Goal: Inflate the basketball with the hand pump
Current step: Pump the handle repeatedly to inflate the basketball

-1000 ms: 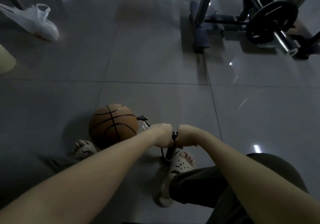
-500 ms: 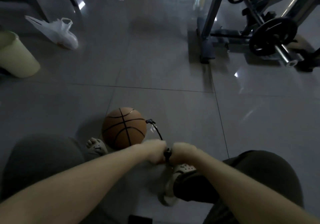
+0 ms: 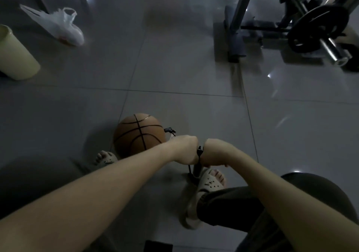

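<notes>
Left hand [image 3: 185,150] and right hand [image 3: 214,152], both fists clamped on the handle of the slim black upright hand pump [image 3: 197,167] (handle mostly hidden). Orange-brown rubber basketball [image 3: 138,135] rests on glossy grey floor tiles [image 3: 174,67], left of the pump; 2 sandalled feet partly covered.

— Where are the hands?
— The left hand [image 3: 185,150] and right hand [image 3: 214,152] are fisted side by side on the handle of the hand pump [image 3: 197,166], which stands upright on the floor [image 3: 174,72] beside a sandalled foot [image 3: 208,181].
— And the basketball [image 3: 138,134]?
— On the floor just left of the pump, a black hose connector [image 3: 170,130] at its right side.
</notes>
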`<control>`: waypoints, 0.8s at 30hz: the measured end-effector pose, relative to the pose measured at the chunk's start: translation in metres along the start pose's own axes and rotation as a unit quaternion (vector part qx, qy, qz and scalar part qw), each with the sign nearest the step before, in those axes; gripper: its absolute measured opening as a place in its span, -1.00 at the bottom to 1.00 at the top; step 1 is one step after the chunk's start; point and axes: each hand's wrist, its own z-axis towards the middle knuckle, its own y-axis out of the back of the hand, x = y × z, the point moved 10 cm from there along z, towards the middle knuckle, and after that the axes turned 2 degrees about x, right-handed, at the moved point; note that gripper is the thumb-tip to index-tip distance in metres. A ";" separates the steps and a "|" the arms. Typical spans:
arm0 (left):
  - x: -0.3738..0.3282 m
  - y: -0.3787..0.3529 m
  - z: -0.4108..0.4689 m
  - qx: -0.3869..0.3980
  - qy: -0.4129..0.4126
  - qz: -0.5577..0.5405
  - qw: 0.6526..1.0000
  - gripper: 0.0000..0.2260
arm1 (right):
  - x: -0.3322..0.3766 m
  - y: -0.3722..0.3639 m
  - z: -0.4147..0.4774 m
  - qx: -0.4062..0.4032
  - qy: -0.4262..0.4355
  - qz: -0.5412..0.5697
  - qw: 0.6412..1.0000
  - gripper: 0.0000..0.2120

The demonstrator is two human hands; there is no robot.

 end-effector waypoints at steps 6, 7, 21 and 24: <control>-0.005 -0.047 0.030 0.017 -0.002 0.006 1.000 -0.86 | -0.030 -0.046 0.040 0.005 0.009 0.039 0.999 -0.77; -0.004 -0.056 0.032 0.023 -0.003 0.008 1.000 -0.85 | -0.032 -0.055 0.044 -0.002 0.008 0.043 0.999 -0.77; -0.011 -0.059 -0.020 0.078 0.002 -0.026 0.997 -0.83 | -0.005 -0.058 -0.008 0.059 0.038 0.031 0.997 -0.83; -0.022 -0.009 -0.046 0.044 -0.007 -0.043 0.998 -0.81 | 0.001 -0.012 -0.045 0.047 0.053 0.023 0.997 -0.85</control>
